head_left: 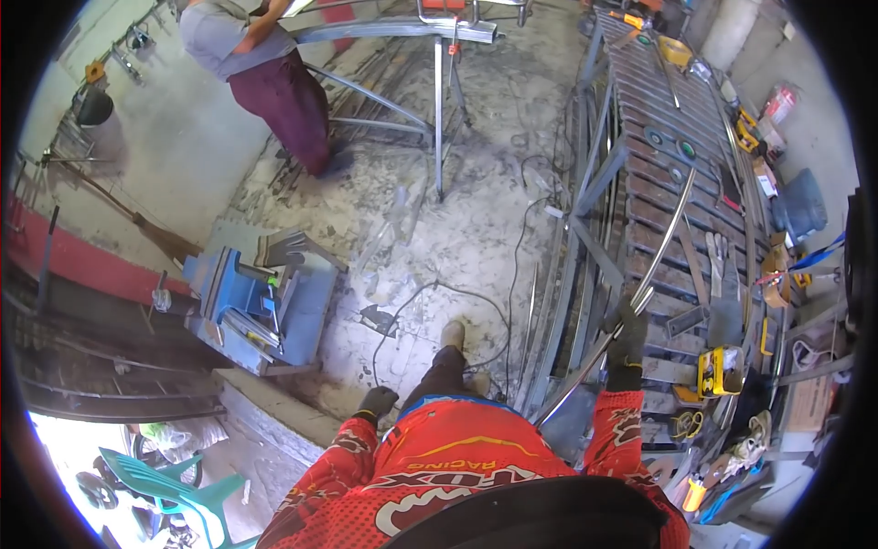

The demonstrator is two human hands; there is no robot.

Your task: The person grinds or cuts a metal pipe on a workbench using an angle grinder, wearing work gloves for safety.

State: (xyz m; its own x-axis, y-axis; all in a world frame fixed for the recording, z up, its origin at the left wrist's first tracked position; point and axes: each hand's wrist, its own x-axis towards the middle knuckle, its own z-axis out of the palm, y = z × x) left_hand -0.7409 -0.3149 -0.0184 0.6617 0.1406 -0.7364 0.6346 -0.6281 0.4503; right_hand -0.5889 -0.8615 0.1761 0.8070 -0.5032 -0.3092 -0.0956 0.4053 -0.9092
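My right hand [627, 340], in a dark glove, is closed around shiny metal tubes [670, 229]. They run slantwise from beside my body up over the slatted metal workbench [640, 188]. How many tubes are in my grip I cannot make out. Down by my left side hangs my left hand [377, 401], also in a dark glove. Its fingers look curled, and no object shows in it. Near that hand a dark cable [439, 282] lies looped on the floor.
At left, a blue vise [229, 288] sits on a metal stand. A person [274, 82] stands by a metal frame [439, 119] ahead. On the bench lie grinding discs [686, 148], a glove [718, 252] and a yellow box [718, 372]. Behind left stands a green chair [183, 489].
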